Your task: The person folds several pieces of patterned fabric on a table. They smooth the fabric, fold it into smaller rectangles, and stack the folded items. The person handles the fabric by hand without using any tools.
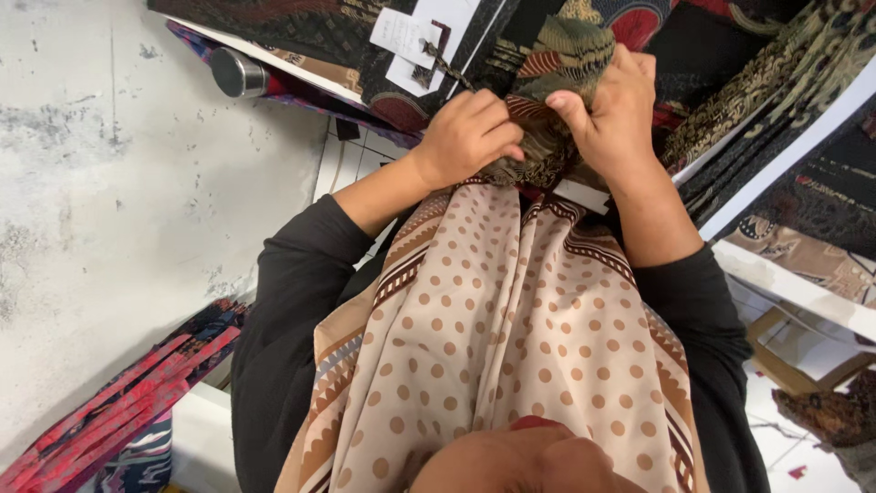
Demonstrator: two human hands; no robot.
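- The person is looking straight down their own front, so the polka-dot beige scarf is filling the near middle of the view and the two hands are working at its far edge.
- The left hand is curling shut, its fingers pressing together on a bunched fold of dark patterned batik cloth that is rising in a hump between both hands.
- The right hand is gripping the same bunch from the right, thumb and fingers pinching the brown-and-olive fabric at its crest.
- The cloth is sitting at the far centre, touching both hands and lying on a stack of other folded batik pieces that is spreading off to the far right.
- Just left of the bunch, a white paper tag on a dark string is resting on the fabric; whether it is tied to this very piece is hard to tell from here.
- A metal cylinder end is poking out at the far left, and red patterned fabric is lying near left against the grey floor.
- Judging by the grip, the step in hand is gathering or folding the piece; the next move is calling for both hands keeping even tension so the fold is not slipping.
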